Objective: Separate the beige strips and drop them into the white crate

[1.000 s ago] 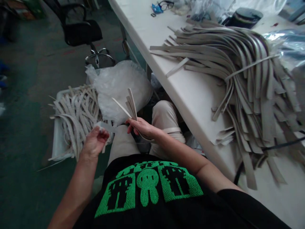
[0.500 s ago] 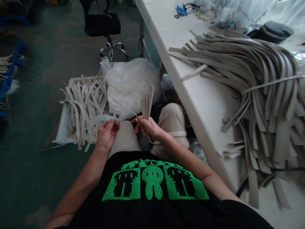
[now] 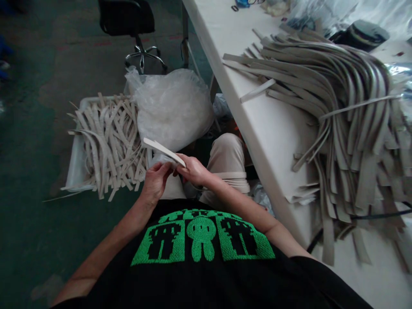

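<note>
Bringing both hands together above the lap, a seated person in a black top [image 3: 202, 283] works a few pale strips [image 3: 164, 149] near a white bin on a workshop floor. Half a second ago the hands were apart: the strips stood fanned upright in the right hand [image 3: 193, 171], with one thin piece splayed off to the side, while the left hand [image 3: 156, 179] held clear film [image 3: 159, 159] out by the bin. Now the strips lie stacked close, tipped over so that their far ends point toward the bin [image 3: 71, 165]. The right hand grips them at the near end, its fingers closed. The left hand has moved in beside it, fingertips pinched on the film just under the strips; from where I stand I cannot tell whether film and strips touch.

Pale bands [image 3: 231, 176] still cross the right thigh. Beyond the hands, a tangle [image 3: 107, 141] of strips fills the bin, and a cloudy plastic bag [image 3: 174, 107] bulges beside it, unmoved. On the white table [image 3: 267, 137], a large bundle [image 3: 347, 86] rests as before, a thin tie [image 3: 357, 107] across it. A black chair [image 3: 127, 17] stands behind.
</note>
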